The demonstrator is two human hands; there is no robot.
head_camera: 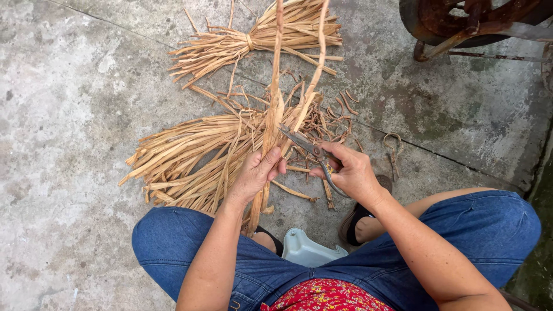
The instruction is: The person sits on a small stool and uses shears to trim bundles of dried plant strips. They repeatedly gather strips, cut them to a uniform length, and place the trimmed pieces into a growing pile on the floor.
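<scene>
- Far left: bare concrete floor [69,115], mottled grey, nothing on it there.
- Left of centre: big loose bundle of dried fibre strips [184,161] fanned flat on the floor; a smaller tied bundle [253,40] lies above it, near the top edge.
- My left hand [253,173] is closed around the long strip [273,98] (maybe two strips, hard to separate), thumb and fingers pinched together on it. The strip runs upright from between my knees up past the top edge.
- Just right of that: scissors [308,147] in my right hand [348,170], fingers wrapped through and around the handles. Blades look slightly apart, tips pointing up-left and touching or nearly touching the strip just above my left thumb.
- Risk 1: blade tips sit very close to my left thumb; if the strip twists in my pinch, the cut could land on skin.
- Risk 2: the strip is long and whippy, held only at the bottom; a sideways flex would give a ragged or skewed cut.
- Right of the blades: pile of short curled offcuts [328,124] on the floor; could snag the blades if I drop low.
- Below: pale plastic stool [308,250] between my jeans-clad knees.
- Far right top: rusty metal frame [461,26], well apart from my hands.
</scene>
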